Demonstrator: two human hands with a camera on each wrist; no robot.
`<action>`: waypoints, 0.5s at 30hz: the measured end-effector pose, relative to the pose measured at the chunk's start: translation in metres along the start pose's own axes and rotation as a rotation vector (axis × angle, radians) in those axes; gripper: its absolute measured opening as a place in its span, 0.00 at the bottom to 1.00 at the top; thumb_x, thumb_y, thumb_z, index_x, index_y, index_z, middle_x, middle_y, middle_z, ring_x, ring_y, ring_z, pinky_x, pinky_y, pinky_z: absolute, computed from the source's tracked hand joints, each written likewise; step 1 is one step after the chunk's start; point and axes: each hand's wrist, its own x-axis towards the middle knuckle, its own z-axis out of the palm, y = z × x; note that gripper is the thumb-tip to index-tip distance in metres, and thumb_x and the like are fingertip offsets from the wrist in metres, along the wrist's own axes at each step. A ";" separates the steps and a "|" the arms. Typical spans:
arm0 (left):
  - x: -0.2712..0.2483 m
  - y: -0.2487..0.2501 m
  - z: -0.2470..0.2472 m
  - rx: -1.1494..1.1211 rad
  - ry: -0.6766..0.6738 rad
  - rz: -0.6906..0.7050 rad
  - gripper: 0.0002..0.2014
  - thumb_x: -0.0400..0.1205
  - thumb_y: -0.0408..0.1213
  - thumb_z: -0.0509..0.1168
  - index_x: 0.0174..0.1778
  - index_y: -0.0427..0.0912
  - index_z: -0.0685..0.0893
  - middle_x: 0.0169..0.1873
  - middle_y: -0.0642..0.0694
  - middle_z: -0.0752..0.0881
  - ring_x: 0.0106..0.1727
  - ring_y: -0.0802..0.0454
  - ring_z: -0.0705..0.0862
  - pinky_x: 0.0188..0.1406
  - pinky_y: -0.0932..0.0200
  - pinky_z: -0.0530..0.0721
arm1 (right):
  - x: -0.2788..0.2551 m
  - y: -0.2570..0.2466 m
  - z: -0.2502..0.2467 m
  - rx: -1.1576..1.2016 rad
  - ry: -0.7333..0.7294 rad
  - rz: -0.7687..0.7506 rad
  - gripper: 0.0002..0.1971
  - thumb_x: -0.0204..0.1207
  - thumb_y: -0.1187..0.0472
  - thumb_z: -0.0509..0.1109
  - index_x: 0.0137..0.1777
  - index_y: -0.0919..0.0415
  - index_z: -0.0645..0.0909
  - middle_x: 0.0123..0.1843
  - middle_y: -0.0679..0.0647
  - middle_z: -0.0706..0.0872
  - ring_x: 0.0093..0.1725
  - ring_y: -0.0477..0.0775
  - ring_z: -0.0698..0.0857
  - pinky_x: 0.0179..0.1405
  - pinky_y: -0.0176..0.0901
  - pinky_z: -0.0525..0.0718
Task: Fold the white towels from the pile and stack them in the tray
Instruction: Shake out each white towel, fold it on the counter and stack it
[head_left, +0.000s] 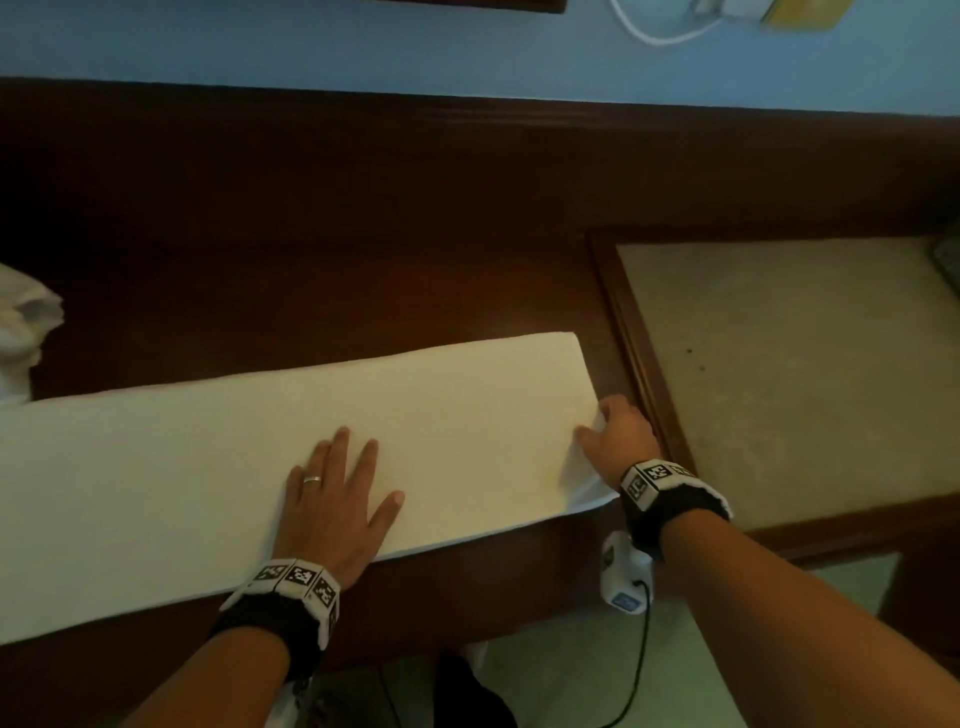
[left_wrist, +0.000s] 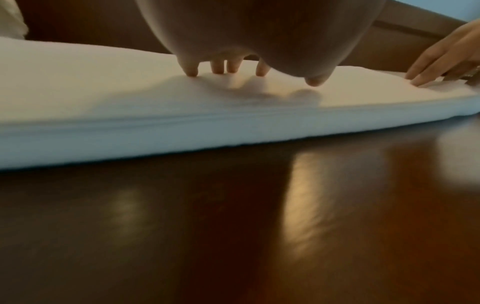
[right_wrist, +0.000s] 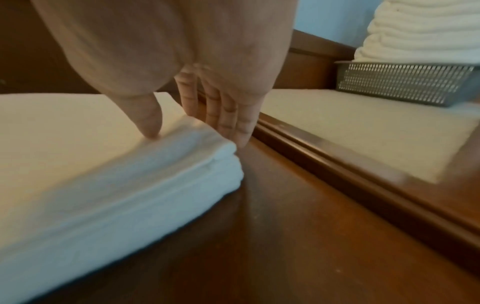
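A white towel lies folded into a long strip across the dark wooden table. My left hand rests flat on its middle with fingers spread, the fingertips pressing the top. My right hand holds the towel's right end: the thumb presses on top and the fingers run down the end edge. The loose pile of white towels sits at the far left. The grey perforated tray stands to the right, with folded white towels stacked in it.
A beige inlaid panel with a raised wooden frame lies just right of the towel's end. The table's front edge runs below my wrists. A blue wall with a white cable stands behind the table.
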 end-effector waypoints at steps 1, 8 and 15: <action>0.005 0.007 0.000 0.014 -0.003 -0.011 0.45 0.79 0.70 0.31 0.89 0.50 0.54 0.89 0.39 0.49 0.87 0.35 0.54 0.84 0.34 0.57 | 0.005 -0.001 -0.001 0.037 -0.007 0.011 0.25 0.76 0.52 0.74 0.71 0.60 0.73 0.66 0.62 0.81 0.62 0.66 0.83 0.59 0.56 0.83; 0.024 0.035 0.002 0.091 -0.068 -0.087 0.49 0.72 0.76 0.26 0.89 0.55 0.42 0.89 0.40 0.40 0.88 0.34 0.47 0.83 0.31 0.53 | 0.026 0.001 -0.009 0.248 -0.189 0.080 0.25 0.70 0.53 0.81 0.63 0.62 0.79 0.56 0.55 0.86 0.53 0.58 0.85 0.48 0.46 0.80; 0.026 0.043 -0.007 0.084 -0.102 -0.140 0.52 0.69 0.78 0.27 0.89 0.56 0.45 0.89 0.42 0.42 0.88 0.35 0.48 0.84 0.33 0.53 | 0.036 0.002 -0.012 0.330 -0.295 0.053 0.24 0.67 0.55 0.81 0.63 0.61 0.84 0.56 0.56 0.89 0.54 0.58 0.87 0.57 0.52 0.85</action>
